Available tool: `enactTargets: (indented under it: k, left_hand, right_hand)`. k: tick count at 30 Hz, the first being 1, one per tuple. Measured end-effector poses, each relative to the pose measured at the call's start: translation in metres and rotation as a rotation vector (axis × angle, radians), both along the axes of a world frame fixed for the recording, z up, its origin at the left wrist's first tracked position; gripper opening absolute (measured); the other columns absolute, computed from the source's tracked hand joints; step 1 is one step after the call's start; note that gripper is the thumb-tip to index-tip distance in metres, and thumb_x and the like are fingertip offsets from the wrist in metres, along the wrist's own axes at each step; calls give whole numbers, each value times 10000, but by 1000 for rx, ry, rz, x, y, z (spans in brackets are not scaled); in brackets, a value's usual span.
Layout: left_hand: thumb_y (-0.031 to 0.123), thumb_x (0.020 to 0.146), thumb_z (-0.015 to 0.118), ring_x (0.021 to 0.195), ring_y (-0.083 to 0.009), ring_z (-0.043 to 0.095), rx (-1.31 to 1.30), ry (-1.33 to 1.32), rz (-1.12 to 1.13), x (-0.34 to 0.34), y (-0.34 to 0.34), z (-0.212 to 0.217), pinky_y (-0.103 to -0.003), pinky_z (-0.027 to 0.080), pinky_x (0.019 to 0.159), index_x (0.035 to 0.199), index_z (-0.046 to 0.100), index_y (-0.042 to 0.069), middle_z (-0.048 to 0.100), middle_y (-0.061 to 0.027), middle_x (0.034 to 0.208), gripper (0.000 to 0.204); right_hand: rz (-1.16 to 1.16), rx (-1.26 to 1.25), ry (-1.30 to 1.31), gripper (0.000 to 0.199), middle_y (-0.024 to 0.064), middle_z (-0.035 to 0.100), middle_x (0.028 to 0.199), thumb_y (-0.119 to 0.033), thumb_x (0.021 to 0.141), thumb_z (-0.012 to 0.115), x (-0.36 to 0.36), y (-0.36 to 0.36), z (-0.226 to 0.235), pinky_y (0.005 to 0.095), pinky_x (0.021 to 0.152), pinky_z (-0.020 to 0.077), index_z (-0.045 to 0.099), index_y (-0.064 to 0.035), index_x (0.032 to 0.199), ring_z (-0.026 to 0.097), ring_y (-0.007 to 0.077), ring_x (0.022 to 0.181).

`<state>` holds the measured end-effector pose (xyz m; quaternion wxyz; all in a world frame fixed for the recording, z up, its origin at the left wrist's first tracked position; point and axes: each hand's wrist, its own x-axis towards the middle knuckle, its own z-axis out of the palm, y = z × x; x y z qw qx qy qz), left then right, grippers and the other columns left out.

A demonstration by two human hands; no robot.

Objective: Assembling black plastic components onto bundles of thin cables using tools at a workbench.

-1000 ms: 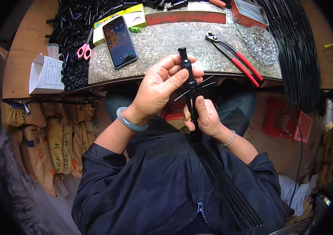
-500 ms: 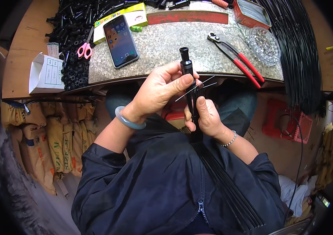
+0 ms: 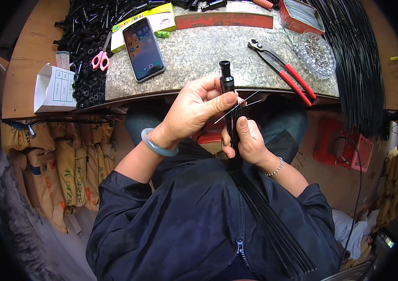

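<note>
My left hand [image 3: 196, 107], with a pale bracelet at its wrist, grips a black tubular part [image 3: 227, 83] with a flared top between thumb and fingers. The part stands nearly upright in front of my lap. Just below and to its right, my right hand [image 3: 252, 143] is closed round a bundle of long thin black rods [image 3: 273, 225], like umbrella ribs, that trail down across my dark jacket. A few thin silvery wires [image 3: 250, 102] stick out crosswise between the hands. Fingers hide where the rods meet the tubular part.
On the speckled tabletop lie red-handled cutters [image 3: 285, 75], a phone [image 3: 143, 51] and pink scissors [image 3: 100, 60]. A glass dish [image 3: 317, 55] of small metal pieces stands at right, beside a thick sheaf of black rods [image 3: 355, 61]. Black parts [image 3: 86, 37] heap up at left, near a white box [image 3: 56, 89].
My left hand and the black tubular part have shifted slightly right and down. The crossing wires moved with them. My right hand has stayed almost in place.
</note>
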<state>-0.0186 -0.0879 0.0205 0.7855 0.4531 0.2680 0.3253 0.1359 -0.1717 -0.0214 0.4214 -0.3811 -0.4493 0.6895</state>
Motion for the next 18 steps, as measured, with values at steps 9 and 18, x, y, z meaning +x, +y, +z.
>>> enactTargets:
  k: [9,18]
  left_hand:
    - [172,910,599,736,-35,556,91,66,6,3,-2,0,-189,459,639,992,547,16,642,-24,845,184]
    - [247,893,619,892,-140,624,18,61,-50,-1,3,1,-241,478,776,1016,550,19,650,-68,920,269]
  right_hand:
    - [-16,-6,13,691,46,518,513,-583,942,235,1,1,-3,212,477,392,529,-17,677,483,100,447]
    - [-19,-16,18,689,47,510,499,-584,942,242,0,1,0,214,467,386,532,-19,675,481,105,434]
